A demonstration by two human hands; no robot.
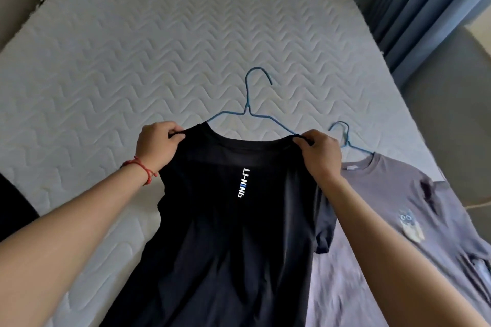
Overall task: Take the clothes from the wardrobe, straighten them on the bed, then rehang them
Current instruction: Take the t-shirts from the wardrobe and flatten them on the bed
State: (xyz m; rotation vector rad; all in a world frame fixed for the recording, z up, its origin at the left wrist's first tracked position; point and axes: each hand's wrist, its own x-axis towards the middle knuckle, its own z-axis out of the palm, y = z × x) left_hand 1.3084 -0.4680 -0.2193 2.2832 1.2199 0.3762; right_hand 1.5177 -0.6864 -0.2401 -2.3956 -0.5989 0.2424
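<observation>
Nearest the camera, two bare forearms reach forward over the bed, the left one wearing a red string bracelet (pixel 140 168) at the wrist. Between them hangs the black shirt (pixel 228 233), its body trailing back toward the person and its hem out of view at the bottom edge. White lettering runs down the middle of it.

The left hand (pixel 155 145) pinches the shirt's left shoulder seam with curled fingers and thumb; the right hand (pixel 318 154) pinches the right shoulder the same way. Both sit level with each other, neither clearly nearer the garment than the other.

The shirt's long axis runs straight away from the person, collar at the far end. Just beyond the hands, a blue hanger (pixel 252 109) is threaded through the neckline, its arms passing under the fabric beside each grip and its hook pointing away. Judging by this, the coming move is a pull outward or a lowering onto the mattress (pixel 159 48) ahead.

Just right of the right hand lies a grey shirt (pixel 398 194) on its own blue hanger (pixel 345 138), spread flat. Farther right hang blue curtains (pixel 425 8).
</observation>
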